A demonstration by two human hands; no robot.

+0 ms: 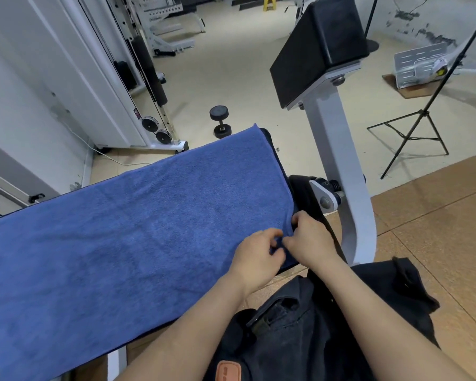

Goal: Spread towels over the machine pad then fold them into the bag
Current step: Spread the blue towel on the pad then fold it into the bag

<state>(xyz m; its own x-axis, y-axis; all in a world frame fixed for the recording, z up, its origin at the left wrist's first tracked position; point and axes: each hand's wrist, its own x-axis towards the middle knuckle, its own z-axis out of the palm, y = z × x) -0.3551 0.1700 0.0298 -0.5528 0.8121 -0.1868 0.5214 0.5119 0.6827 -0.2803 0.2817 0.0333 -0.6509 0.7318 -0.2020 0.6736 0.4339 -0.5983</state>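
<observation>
Dark bag (300,339) nearest, under both forearms. Pinching blue towel (121,229) at its near-right corner with left hand (254,257) and right hand (311,243). Spread flat over black pad (273,145).

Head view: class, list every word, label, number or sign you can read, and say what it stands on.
None can be read for certain.
Brown patch on the black bag: embossed marks, too blurred to read.
Sticker on the white cable machine: too small to read.
</observation>
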